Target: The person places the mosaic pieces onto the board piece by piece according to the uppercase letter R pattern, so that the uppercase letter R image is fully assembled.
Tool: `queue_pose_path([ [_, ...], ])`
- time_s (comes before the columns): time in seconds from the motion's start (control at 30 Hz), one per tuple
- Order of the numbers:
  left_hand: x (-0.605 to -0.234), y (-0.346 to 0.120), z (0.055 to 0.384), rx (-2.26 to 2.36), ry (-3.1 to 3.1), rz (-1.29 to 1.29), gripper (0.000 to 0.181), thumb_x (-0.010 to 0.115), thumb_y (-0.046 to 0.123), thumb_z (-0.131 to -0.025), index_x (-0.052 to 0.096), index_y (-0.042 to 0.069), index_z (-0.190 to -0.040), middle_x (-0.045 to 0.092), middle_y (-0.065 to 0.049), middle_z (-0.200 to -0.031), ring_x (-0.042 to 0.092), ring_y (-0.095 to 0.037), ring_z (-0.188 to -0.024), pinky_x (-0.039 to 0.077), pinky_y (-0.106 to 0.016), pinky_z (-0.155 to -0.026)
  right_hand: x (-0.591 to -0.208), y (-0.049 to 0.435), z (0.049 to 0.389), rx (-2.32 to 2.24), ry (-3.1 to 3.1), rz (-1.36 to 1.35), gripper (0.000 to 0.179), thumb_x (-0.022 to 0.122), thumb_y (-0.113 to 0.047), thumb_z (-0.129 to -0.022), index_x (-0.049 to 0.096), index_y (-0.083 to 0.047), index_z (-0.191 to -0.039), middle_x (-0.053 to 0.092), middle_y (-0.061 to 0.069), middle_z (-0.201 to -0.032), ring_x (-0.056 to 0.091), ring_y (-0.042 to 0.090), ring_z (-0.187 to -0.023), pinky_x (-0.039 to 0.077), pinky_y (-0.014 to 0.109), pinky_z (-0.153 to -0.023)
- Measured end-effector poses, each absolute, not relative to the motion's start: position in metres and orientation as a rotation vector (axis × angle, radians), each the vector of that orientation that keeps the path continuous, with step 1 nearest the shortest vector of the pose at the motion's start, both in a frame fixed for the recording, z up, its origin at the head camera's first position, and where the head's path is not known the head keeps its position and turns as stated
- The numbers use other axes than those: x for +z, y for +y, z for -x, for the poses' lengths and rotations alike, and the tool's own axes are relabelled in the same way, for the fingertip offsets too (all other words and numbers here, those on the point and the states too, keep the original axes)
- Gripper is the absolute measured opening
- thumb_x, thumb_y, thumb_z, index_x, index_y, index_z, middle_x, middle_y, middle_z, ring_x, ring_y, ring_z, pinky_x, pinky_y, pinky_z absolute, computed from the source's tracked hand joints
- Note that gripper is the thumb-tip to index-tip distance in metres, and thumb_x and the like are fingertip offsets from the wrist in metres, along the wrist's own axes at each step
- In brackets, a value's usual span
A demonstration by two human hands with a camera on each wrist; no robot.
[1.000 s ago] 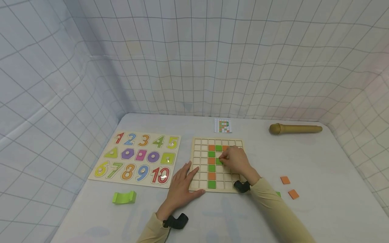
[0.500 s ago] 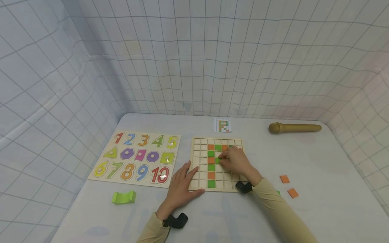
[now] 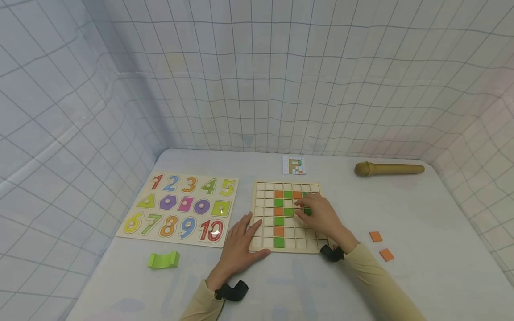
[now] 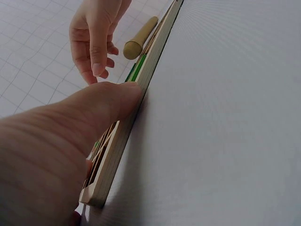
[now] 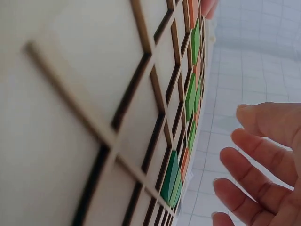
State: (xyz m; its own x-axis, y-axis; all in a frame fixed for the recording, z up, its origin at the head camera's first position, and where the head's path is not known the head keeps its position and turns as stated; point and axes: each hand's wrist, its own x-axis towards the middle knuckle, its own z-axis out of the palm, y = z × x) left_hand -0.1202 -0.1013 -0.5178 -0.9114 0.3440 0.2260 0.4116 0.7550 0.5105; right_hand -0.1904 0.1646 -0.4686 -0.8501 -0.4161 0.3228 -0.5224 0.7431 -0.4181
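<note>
A wooden grid board (image 3: 295, 232) lies on the table with green and orange square tiles set in some cells. My left hand (image 3: 238, 250) rests along its left side, its thumb (image 4: 120, 96) touching the front edge in the left wrist view. Over the board's right part hovers my right hand (image 3: 322, 217), fingers apart and nothing between them in the right wrist view. Just left of those fingertips a green tile (image 3: 288, 212) sits in its cell. A darker green tile (image 3: 308, 211) is partly covered by this hand.
Left of the board lies a number-and-shape puzzle (image 3: 185, 243), with a green block (image 3: 163, 260) in front. A small pattern card (image 3: 294, 165) is behind the board. Toward the right are loose orange tiles (image 3: 375, 236) and a brown microphone-shaped object (image 3: 389, 169).
My right hand has let go of the green tile, moved slightly right and lifted with its fingers spread. The left hand stays where it was.
</note>
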Motion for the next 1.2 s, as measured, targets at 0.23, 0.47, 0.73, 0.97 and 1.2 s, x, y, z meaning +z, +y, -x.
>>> queue_pose_path([
  [0.23,-0.518,-0.101,0.120,-0.856,-2.800,0.624,0.080,0.072,0.051,-0.077,0.045,0.012,-0.142,0.027,-0.016,-0.151,0.022,-0.033,-0.138,0.022,-0.053,-0.106,-0.466,0.185,0.179,0.857,-2.627,-0.755,0.025,0.076,-0.016,-0.082,0.069,-0.005,-0.103,0.065,0.005,-0.093,0.057,0.023,-0.087,0.046,0.038,-0.074],
  [0.47,-0.517,-0.101,0.121,-0.870,-2.843,0.603,0.081,0.070,0.053,-0.078,0.043,0.016,-0.144,0.024,-0.013,-0.153,0.018,-0.029,-0.140,0.018,-0.051,-0.109,-0.465,0.206,0.169,0.862,-2.545,-0.752,0.031,0.079,-0.016,-0.078,0.067,-0.005,-0.104,0.064,0.004,-0.091,0.056,0.024,-0.083,0.044,0.036,-0.068],
  [0.73,-0.519,-0.101,0.121,-0.857,-2.849,0.601,0.081,0.070,0.054,-0.078,0.043,0.016,-0.144,0.023,-0.013,-0.153,0.018,-0.028,-0.140,0.018,-0.051,-0.109,-0.467,0.229,0.158,0.855,-2.490,-0.756,0.031,0.080,-0.017,-0.075,0.066,-0.006,-0.101,0.064,0.005,-0.089,0.056,0.023,-0.082,0.044,0.035,-0.068],
  [0.97,-0.519,-0.101,0.121,-0.863,-2.851,0.604,0.081,0.070,0.053,-0.078,0.042,0.016,-0.144,0.023,-0.013,-0.154,0.018,-0.028,-0.140,0.018,-0.050,-0.109,-0.469,0.245,0.145,0.828,-2.564,-0.717,0.034,0.082,-0.017,-0.073,0.066,-0.007,-0.101,0.063,0.002,-0.092,0.054,0.020,-0.085,0.044,0.034,-0.070],
  [1.2,-0.518,-0.101,0.121,-0.848,-2.857,0.603,0.081,0.070,0.054,-0.078,0.042,0.016,-0.144,0.023,-0.013,-0.154,0.018,-0.028,-0.140,0.017,-0.050,-0.109,-0.471,0.257,0.136,0.809,-2.658,-0.696,0.038,0.085,-0.021,-0.071,0.066,-0.009,-0.101,0.062,0.000,-0.093,0.052,0.018,-0.087,0.044,0.035,-0.071],
])
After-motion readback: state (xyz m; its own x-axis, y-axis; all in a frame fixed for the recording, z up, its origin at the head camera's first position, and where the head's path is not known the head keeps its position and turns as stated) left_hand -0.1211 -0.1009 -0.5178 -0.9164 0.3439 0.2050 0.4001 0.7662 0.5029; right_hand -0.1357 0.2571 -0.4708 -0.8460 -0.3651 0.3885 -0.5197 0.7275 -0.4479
